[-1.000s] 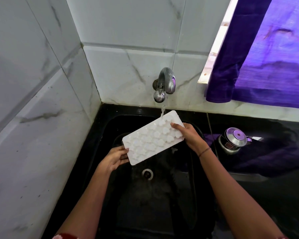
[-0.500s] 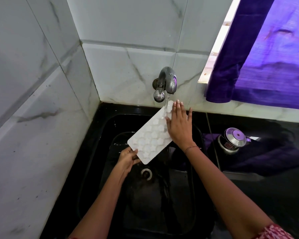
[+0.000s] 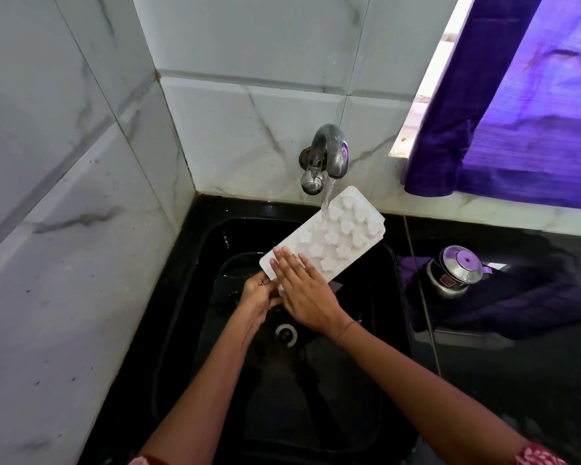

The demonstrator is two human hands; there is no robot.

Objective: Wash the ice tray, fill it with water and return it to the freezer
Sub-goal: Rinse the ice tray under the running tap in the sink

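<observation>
A white ice tray (image 3: 339,229) with flower-shaped cells is held tilted over the black sink (image 3: 195,297), its far end up under the steel tap (image 3: 329,156). Water runs from the spout onto the tray's upper left edge. My left hand (image 3: 257,295) grips the tray's near lower end from below. My right hand (image 3: 302,286) lies flat on the tray's near part, fingers straight and pointing up-left. The near corner of the tray is hidden under my hands.
The sink's drain (image 3: 286,334) lies below my hands. White marble tiles close the left and back. On the black counter to the right sits a steel lidded vessel (image 3: 455,270). A purple curtain (image 3: 517,112) hangs over the window.
My right hand has slid down the tray from its far end near the tap to its near end by my left hand. The tray stays tilted under the running water.
</observation>
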